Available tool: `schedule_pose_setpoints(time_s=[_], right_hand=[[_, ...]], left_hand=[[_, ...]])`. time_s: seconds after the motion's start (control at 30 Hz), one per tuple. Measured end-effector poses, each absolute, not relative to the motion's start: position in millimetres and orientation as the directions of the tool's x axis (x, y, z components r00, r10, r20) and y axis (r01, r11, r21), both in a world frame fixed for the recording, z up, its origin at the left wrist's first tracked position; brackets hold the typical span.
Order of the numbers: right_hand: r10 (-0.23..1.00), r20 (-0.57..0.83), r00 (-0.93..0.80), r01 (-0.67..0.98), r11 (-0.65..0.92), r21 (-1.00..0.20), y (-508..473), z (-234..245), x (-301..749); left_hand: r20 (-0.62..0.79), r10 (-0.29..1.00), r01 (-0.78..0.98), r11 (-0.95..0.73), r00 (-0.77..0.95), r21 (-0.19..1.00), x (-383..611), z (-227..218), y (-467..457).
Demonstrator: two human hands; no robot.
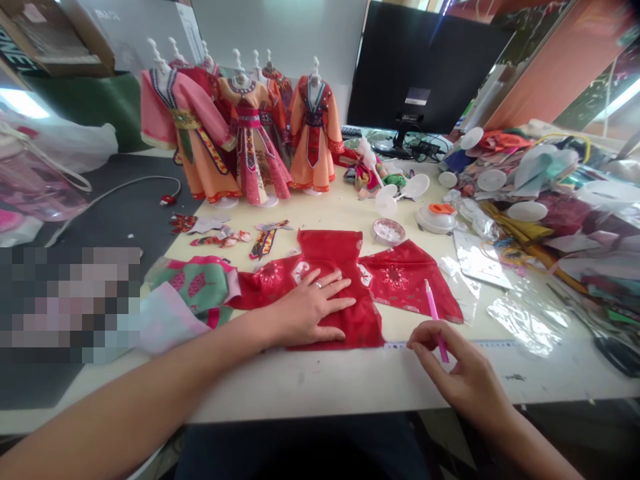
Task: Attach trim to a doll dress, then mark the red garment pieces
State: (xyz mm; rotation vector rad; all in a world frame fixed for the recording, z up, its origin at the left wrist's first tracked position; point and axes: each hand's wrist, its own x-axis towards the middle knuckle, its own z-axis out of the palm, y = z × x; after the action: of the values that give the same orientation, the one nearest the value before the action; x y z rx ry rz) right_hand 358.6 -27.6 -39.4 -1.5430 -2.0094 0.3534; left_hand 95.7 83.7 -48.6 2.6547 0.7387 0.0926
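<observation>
A small red garment with pale printed flowers lies spread on the table, its sleeves out to both sides. My left hand rests flat on its middle, fingers apart, with a ring on one finger. In my right hand a pink pen is tucked between the fingers, pointing up and away. The thumb and index fingertip of that hand meet at a ruler, just right of the garment's lower edge. Part of the ruler is hidden by the hand. Green and pink printed cloth touches the left sleeve.
Dressed doll forms stand at the back left, beside a black monitor. A small dish sits behind the right sleeve. Heaped fabric, clear plastic and black-handled scissors lie on the right.
</observation>
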Motion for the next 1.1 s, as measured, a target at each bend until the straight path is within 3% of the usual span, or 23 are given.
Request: schedule_pose_setpoints(time_s=[0.17, 0.23, 0.43, 0.63, 0.87, 1.1], right_hand=[[0.8, 0.446, -0.402, 0.726, 0.575, -0.378, -20, -37, 348], [0.736, 0.437, -0.517, 0.69, 0.66, -0.297, -14, -38, 341], [0.71, 0.471, -0.523, 0.681, 0.681, -0.271, 3, -41, 339], [0.703, 0.494, -0.512, 0.599, 0.704, -0.38, 21, -30, 332], [0.736, 0.437, -0.517, 0.265, 0.623, -0.736, 39, -26, 304], [0.767, 0.457, -0.451, 0.171, 0.577, -0.799, 46, -23, 299]], left_hand=[[-0.016, 0.501, 0.467, -0.795, 0.865, 0.386, 94, -48, 84], [-0.007, 0.5, 0.46, -0.792, 0.866, 0.401, 93, -46, 86], [0.011, 0.567, 0.491, -0.724, 0.824, 0.484, 81, -33, 95], [-0.043, 0.548, 0.509, -0.742, 0.835, 0.435, 71, -36, 105], [0.083, 0.614, 0.517, -0.723, 0.785, 0.459, 65, -36, 112], [0.165, 0.716, 0.6, -0.67, 0.678, 0.437, 57, -20, 117]])
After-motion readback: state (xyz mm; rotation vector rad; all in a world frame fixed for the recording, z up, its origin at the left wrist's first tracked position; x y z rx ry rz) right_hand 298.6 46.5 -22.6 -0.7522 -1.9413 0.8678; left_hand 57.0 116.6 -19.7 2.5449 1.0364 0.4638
